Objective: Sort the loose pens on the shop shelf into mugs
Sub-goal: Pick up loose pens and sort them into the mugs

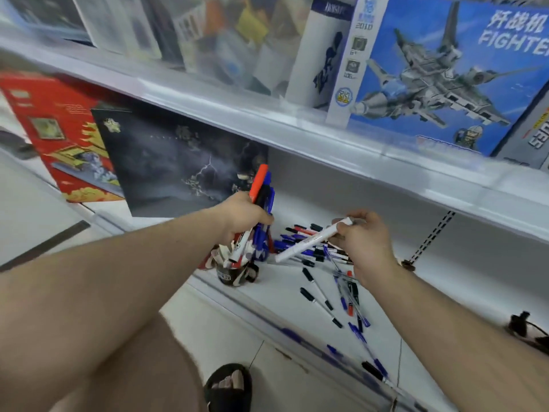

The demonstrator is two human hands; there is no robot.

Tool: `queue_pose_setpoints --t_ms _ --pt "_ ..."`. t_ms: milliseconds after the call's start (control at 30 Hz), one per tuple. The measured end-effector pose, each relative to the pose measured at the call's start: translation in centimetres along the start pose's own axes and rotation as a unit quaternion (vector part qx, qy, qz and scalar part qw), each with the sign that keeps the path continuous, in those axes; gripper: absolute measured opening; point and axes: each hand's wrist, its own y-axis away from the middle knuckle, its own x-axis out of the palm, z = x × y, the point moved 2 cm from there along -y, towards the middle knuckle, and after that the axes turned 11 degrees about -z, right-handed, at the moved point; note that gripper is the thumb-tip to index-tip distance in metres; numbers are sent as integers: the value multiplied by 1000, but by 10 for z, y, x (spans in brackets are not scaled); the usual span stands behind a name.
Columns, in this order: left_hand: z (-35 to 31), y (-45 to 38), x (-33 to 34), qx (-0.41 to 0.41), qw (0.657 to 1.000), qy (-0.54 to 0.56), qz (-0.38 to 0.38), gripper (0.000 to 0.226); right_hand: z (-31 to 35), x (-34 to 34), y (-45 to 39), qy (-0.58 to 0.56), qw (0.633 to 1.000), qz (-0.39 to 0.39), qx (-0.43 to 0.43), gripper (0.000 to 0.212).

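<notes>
My left hand [245,214] grips a bundle of markers [261,191], with red, blue and black caps sticking up and white barrels pointing down over a dark patterned mug [234,275] on the white shelf [282,289]. To the right, my right hand [367,242] pinches one white marker [312,240] that slants down to the left. Under and beside that hand lies a heap of loose pens [315,254] with blue, black and red caps. More loose pens [350,304] are scattered toward the shelf's front edge.
A dark boxed set [178,162] and a red box [59,129] lean at the back left of the shelf. The shelf above [297,126] overhangs closely and carries a blue fighter-jet box [445,69]. A dark cable or clip [525,328] lies at the right. A sandalled foot [228,385] stands on the floor.
</notes>
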Motion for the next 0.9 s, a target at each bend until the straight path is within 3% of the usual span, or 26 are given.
queue_pose_setpoints --t_ms 67,167,400,700,900 --pt "8 -15 -22 -3 999 -17 -30 22 -7 17 -3 17 998 -11 -51 28" --pt "30 -28 -42 -32 998 -2 -60 9 -18 48 -3 41 993 -4 -115 33" --pt "57 -50 -61 -58 995 67 -51 8 -47 126 -5 119 965 67 -222 26" --pt "68 -51 -69 -13 995 96 21 13 -95 185 -7 220 925 126 -283 30" --pt "65 -50 -70 14 985 151 77 21 -117 190 -10 323 857 139 -376 17"
